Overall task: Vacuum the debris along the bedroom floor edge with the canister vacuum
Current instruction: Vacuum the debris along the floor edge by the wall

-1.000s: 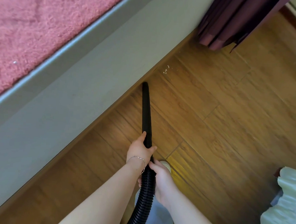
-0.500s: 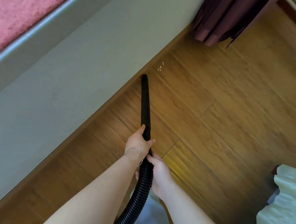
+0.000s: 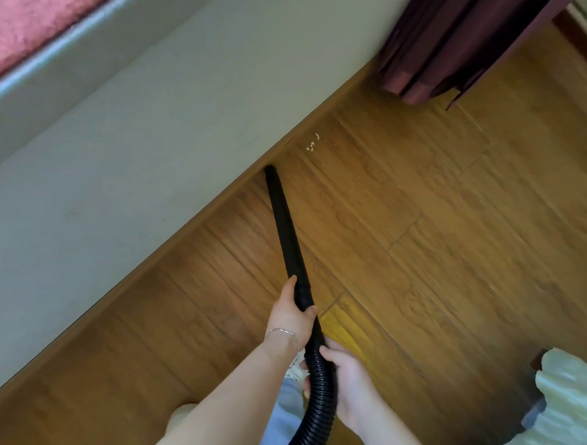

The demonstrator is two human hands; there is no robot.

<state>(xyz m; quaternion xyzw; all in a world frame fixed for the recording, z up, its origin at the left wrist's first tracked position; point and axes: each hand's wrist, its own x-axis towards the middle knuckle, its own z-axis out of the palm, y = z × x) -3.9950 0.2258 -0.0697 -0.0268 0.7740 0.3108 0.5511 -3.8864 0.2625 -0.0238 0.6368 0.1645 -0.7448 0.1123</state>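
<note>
Left hand [image 3: 292, 316] gripped the nozzle [image 3: 282, 221], right hand [image 3: 348, 392] the hose [image 3: 320, 390]; I judged the debris [image 3: 312, 142] lay just far-right of its tip, along the wall edge.

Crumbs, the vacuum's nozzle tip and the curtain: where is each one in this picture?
crumbs [image 3: 312, 144], head view, on the little white cluster by the floor edge.
nozzle tip [image 3: 270, 169], head view, on the black tube's far end.
curtain [image 3: 441, 43], head view, on the dark folds above the hem.

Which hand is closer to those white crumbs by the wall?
Left. The left hand grips the black nozzle farther forward, toward the crumbs; the right hand holds the hose behind it.
</note>
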